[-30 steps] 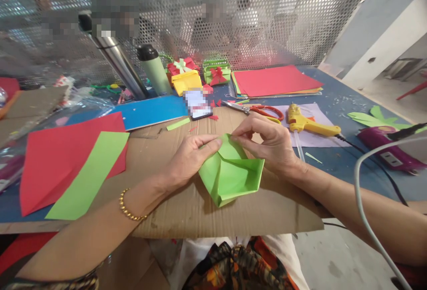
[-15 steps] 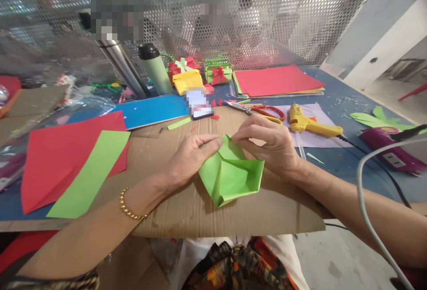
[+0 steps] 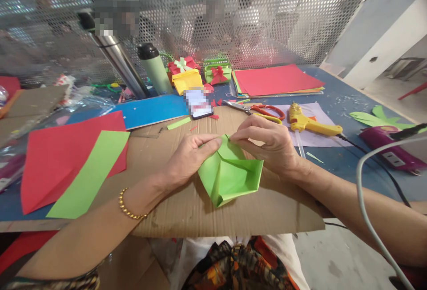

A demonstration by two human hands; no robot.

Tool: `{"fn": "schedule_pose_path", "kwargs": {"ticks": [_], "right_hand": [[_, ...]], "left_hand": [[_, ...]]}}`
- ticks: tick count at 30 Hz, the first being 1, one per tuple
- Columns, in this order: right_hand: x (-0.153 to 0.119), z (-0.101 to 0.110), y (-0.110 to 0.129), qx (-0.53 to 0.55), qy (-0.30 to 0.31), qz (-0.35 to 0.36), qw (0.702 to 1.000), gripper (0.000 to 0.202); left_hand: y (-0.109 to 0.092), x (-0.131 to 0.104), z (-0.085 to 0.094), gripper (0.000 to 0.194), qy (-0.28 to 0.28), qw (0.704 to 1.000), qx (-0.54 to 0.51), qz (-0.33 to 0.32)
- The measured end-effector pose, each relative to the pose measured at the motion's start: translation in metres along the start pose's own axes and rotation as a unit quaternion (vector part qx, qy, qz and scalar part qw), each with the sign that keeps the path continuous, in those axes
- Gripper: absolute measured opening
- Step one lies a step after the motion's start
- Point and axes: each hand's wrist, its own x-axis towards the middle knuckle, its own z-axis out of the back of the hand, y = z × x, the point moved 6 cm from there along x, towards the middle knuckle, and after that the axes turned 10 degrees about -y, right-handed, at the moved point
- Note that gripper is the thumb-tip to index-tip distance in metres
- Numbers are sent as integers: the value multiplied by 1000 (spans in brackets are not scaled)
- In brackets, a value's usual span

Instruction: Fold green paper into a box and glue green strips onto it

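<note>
A folded green paper box [image 3: 233, 179] with an open hollow side is held over the brown cardboard sheet [image 3: 173, 219]. My left hand [image 3: 193, 154] grips its upper left edge, thumb on top and fingers underneath. My right hand [image 3: 267, 143] pinches the upper right part of the same paper, close to the left thumb. The fingertips hide part of the top flap. Just beyond my right hand lie orange-handled scissors [image 3: 268, 111] and a yellow glue gun [image 3: 312, 125] on a pale sheet.
Left of the cardboard are a red sheet [image 3: 66, 156] and a green strip [image 3: 90, 174]. Behind stand a steel flask [image 3: 120, 63], a green bottle [image 3: 156, 74], a phone [image 3: 199, 103] and small paper bags [image 3: 187, 82]. A paper stack [image 3: 276, 80], purple power strip [image 3: 393, 150] and grey cable [image 3: 362, 192] are rightward.
Almost nothing differs. Both hands keep their hold on the green paper box, and the view has shifted very slightly.
</note>
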Motion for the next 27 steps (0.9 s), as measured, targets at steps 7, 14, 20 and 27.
{"fn": "schedule_pose_path", "kwargs": {"ticks": [7,14,20,27], "right_hand": [[2,2,2,18,13,19,1000,12],[5,1,-12,87,47,-138,985,12],[-8,-14,-32,225,71,-377,896,27],[-13,-21,-33,282,92,-449,843,41]], "left_hand": [[-1,0,0,37,-1,1000,-19,8],[-3,0,1,38,2,1000,7,-13],[-7,0,3,38,11,996,62,-62],[-13,1,5,35,9,976,179,-124]]}}
